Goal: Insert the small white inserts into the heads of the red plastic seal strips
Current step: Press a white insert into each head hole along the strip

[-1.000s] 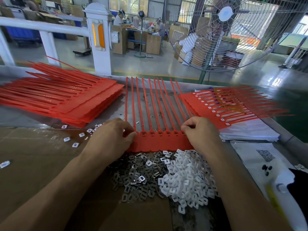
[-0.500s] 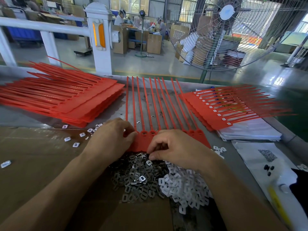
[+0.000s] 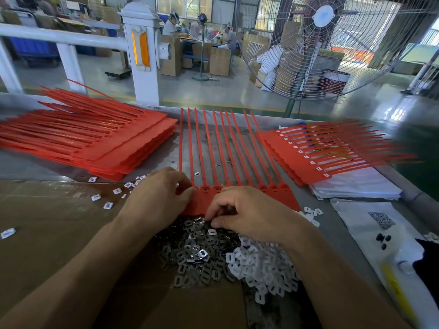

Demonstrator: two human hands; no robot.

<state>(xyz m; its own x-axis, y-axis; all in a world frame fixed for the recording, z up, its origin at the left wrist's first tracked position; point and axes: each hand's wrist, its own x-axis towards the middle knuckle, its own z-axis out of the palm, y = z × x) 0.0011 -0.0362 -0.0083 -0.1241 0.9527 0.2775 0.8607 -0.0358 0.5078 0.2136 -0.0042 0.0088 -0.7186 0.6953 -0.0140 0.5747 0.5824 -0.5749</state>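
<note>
2 hands at 1 red seal strip sheet, picking from the loose parts.

The left hand (image 3: 158, 198) pinches the sheet (image 3: 280, 195) at its near left head; about 11 tails fan away across the desk (image 3: 166, 155). The right hand (image 3: 247, 214) has curled fingers (image 3: 215, 213) in the grey clip pile (image 3: 197, 255); whether they hold a piece, I cannot tell. The white inserts (image 3: 263, 267) lie heaped just beside. 2 red stacks (image 3: 114, 148) flank the sheet.

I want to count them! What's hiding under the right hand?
The right hand covers several heads of the red strip sheet and part of the grey clip pile; how many is hidden.
</note>
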